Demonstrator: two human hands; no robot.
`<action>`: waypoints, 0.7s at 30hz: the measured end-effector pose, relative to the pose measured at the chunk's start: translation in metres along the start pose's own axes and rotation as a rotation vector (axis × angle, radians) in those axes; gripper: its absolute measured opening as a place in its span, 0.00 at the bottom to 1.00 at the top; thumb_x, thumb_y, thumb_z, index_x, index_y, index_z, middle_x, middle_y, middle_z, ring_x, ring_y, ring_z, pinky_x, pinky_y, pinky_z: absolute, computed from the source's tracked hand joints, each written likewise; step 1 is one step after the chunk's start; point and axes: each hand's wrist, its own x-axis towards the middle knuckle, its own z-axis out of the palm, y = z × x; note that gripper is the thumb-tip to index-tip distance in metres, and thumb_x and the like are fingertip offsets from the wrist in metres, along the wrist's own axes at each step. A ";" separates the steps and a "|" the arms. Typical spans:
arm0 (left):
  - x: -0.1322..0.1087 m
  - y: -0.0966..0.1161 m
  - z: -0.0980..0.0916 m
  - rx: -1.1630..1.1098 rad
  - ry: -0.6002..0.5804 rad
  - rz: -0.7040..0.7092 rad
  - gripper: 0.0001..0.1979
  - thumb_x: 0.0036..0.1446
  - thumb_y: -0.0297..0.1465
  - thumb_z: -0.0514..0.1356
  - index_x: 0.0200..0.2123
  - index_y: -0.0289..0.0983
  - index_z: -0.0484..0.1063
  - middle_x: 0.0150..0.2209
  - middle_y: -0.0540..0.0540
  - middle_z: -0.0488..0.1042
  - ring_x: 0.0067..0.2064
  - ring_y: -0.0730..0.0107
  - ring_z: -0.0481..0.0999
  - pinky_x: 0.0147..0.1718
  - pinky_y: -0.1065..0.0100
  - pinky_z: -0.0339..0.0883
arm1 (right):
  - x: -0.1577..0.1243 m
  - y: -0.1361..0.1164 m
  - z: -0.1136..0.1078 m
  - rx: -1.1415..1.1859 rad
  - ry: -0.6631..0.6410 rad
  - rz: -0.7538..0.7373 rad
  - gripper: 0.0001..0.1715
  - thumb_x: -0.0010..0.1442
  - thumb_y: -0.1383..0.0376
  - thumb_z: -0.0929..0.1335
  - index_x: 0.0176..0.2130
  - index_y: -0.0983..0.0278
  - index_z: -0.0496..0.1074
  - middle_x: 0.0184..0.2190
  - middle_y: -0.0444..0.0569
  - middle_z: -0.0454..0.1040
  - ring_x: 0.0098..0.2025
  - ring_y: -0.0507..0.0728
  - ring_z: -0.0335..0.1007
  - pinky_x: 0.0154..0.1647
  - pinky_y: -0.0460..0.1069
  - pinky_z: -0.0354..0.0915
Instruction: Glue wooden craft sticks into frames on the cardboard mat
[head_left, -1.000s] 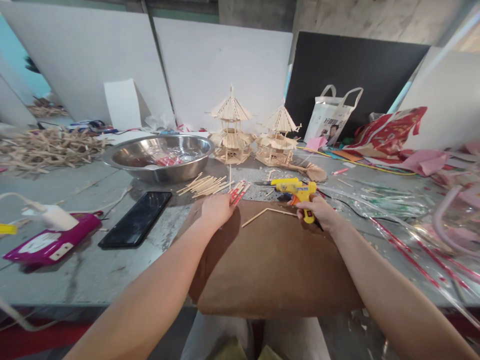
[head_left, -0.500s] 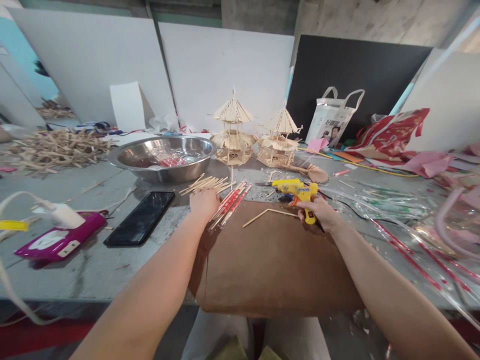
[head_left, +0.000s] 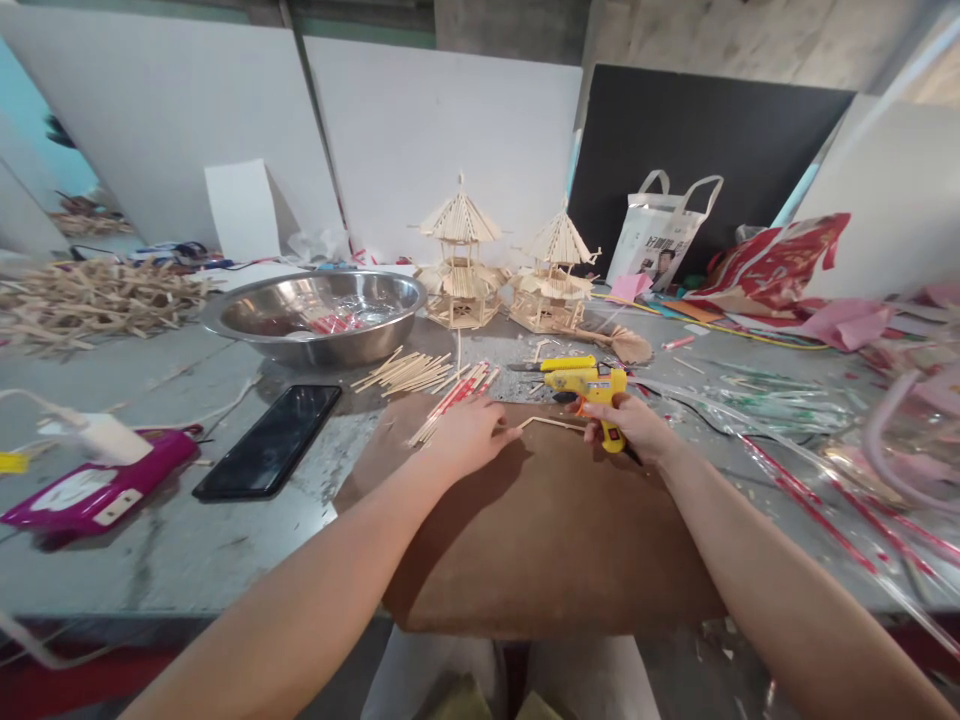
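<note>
My right hand point(head_left: 630, 428) is closed around the handle of a yellow hot glue gun point(head_left: 592, 385), its nozzle aimed left. Two thin wooden sticks point(head_left: 555, 421), joined end to end at an angle, lie on a brown board point(head_left: 555, 540) below the gun. My left hand point(head_left: 472, 436) reaches over the board, its fingers closed at the left end of the joined sticks, which they partly hide. Beside that hand is a bundle of sticks in red-printed clear wrapping point(head_left: 457, 392). Loose wooden sticks point(head_left: 412, 372) are spread just behind it.
Two stick-built pagoda models point(head_left: 461, 275) stand at the back. A steel basin point(head_left: 315, 320) holds clear wrappers. A black phone point(head_left: 270, 440) and a purple power strip point(head_left: 105, 485) lie left. A yellow cutter point(head_left: 566, 364) lies behind the gun. Plastic wrappers point(head_left: 780, 400) cover the right side.
My left hand has left the loose sticks and moved right and nearer, onto the joined sticks. My right hand still holds the glue gun in nearly the same place.
</note>
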 end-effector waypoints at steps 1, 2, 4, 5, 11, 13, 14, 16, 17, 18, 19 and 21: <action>-0.001 0.002 0.002 0.004 -0.018 0.000 0.15 0.51 0.41 0.51 0.29 0.37 0.69 0.34 0.45 0.70 0.38 0.66 0.68 0.38 0.67 0.60 | 0.000 0.000 0.000 -0.004 -0.003 -0.004 0.16 0.44 0.60 0.68 0.34 0.65 0.66 0.36 0.49 0.72 0.19 0.47 0.65 0.18 0.43 0.62; -0.002 0.003 0.004 0.013 -0.033 -0.003 0.14 0.51 0.41 0.51 0.29 0.37 0.68 0.33 0.45 0.70 0.37 0.66 0.68 0.37 0.67 0.60 | 0.000 0.000 0.000 -0.006 -0.003 -0.008 0.16 0.45 0.60 0.68 0.34 0.65 0.66 0.36 0.48 0.72 0.18 0.46 0.64 0.18 0.43 0.62; -0.002 0.002 0.007 0.032 -0.061 -0.019 0.13 0.50 0.40 0.52 0.28 0.37 0.68 0.32 0.45 0.70 0.36 0.65 0.69 0.35 0.67 0.60 | 0.000 0.001 0.000 -0.006 -0.007 -0.013 0.15 0.45 0.60 0.68 0.34 0.64 0.66 0.34 0.47 0.72 0.18 0.46 0.63 0.18 0.42 0.60; -0.002 0.002 0.007 0.040 -0.072 -0.026 0.13 0.50 0.39 0.52 0.27 0.36 0.68 0.31 0.45 0.70 0.36 0.65 0.69 0.34 0.67 0.60 | 0.000 0.002 0.000 -0.006 -0.009 -0.014 0.14 0.46 0.60 0.68 0.33 0.64 0.66 0.34 0.47 0.72 0.17 0.45 0.63 0.17 0.42 0.60; -0.001 0.002 0.006 0.067 -0.117 -0.038 0.11 0.52 0.36 0.50 0.28 0.36 0.68 0.31 0.44 0.71 0.37 0.65 0.70 0.34 0.68 0.60 | 0.001 0.003 0.000 -0.018 -0.021 -0.013 0.15 0.46 0.59 0.68 0.33 0.65 0.65 0.33 0.48 0.72 0.16 0.45 0.62 0.16 0.42 0.58; -0.001 0.002 0.006 0.067 -0.119 -0.069 0.11 0.53 0.34 0.48 0.29 0.35 0.67 0.32 0.43 0.71 0.36 0.65 0.70 0.34 0.67 0.61 | 0.000 0.002 0.000 -0.015 -0.021 -0.015 0.15 0.45 0.59 0.68 0.33 0.64 0.65 0.33 0.48 0.73 0.16 0.45 0.62 0.16 0.42 0.58; -0.001 0.002 0.006 0.065 -0.118 -0.095 0.11 0.54 0.33 0.47 0.30 0.35 0.67 0.32 0.42 0.72 0.36 0.64 0.70 0.33 0.67 0.61 | 0.000 0.002 0.000 -0.012 -0.021 -0.016 0.15 0.45 0.59 0.68 0.33 0.64 0.65 0.33 0.47 0.73 0.16 0.45 0.61 0.16 0.42 0.58; -0.001 -0.001 0.006 0.051 -0.118 -0.148 0.12 0.55 0.33 0.45 0.34 0.36 0.66 0.32 0.42 0.72 0.34 0.64 0.71 0.32 0.67 0.61 | 0.000 0.001 0.000 0.001 -0.012 -0.019 0.16 0.45 0.58 0.68 0.33 0.64 0.65 0.32 0.47 0.73 0.16 0.45 0.61 0.16 0.42 0.58; -0.001 -0.002 0.006 0.034 -0.117 -0.161 0.13 0.55 0.33 0.45 0.35 0.36 0.65 0.32 0.42 0.72 0.34 0.65 0.71 0.31 0.67 0.61 | 0.000 0.001 0.000 0.011 -0.004 -0.019 0.16 0.45 0.58 0.68 0.33 0.65 0.65 0.32 0.47 0.73 0.15 0.45 0.61 0.16 0.42 0.58; -0.001 -0.004 0.007 0.010 -0.112 -0.163 0.13 0.55 0.33 0.44 0.37 0.36 0.65 0.31 0.42 0.72 0.33 0.65 0.71 0.31 0.67 0.61 | 0.000 0.001 0.000 0.023 0.005 -0.018 0.17 0.45 0.57 0.68 0.32 0.65 0.65 0.31 0.48 0.73 0.15 0.45 0.61 0.16 0.42 0.58; 0.000 -0.007 0.007 -0.022 -0.102 -0.158 0.13 0.56 0.33 0.44 0.38 0.36 0.64 0.32 0.43 0.73 0.33 0.65 0.72 0.31 0.68 0.61 | 0.000 0.001 0.000 0.036 0.015 -0.016 0.17 0.45 0.56 0.68 0.32 0.65 0.65 0.31 0.48 0.73 0.15 0.45 0.60 0.16 0.42 0.58; 0.000 -0.010 0.008 -0.098 -0.070 -0.151 0.13 0.55 0.32 0.44 0.41 0.37 0.64 0.33 0.44 0.73 0.35 0.65 0.71 0.33 0.68 0.61 | 0.001 0.002 -0.001 0.062 0.039 -0.016 0.19 0.45 0.54 0.67 0.32 0.65 0.64 0.32 0.49 0.73 0.14 0.45 0.60 0.14 0.42 0.57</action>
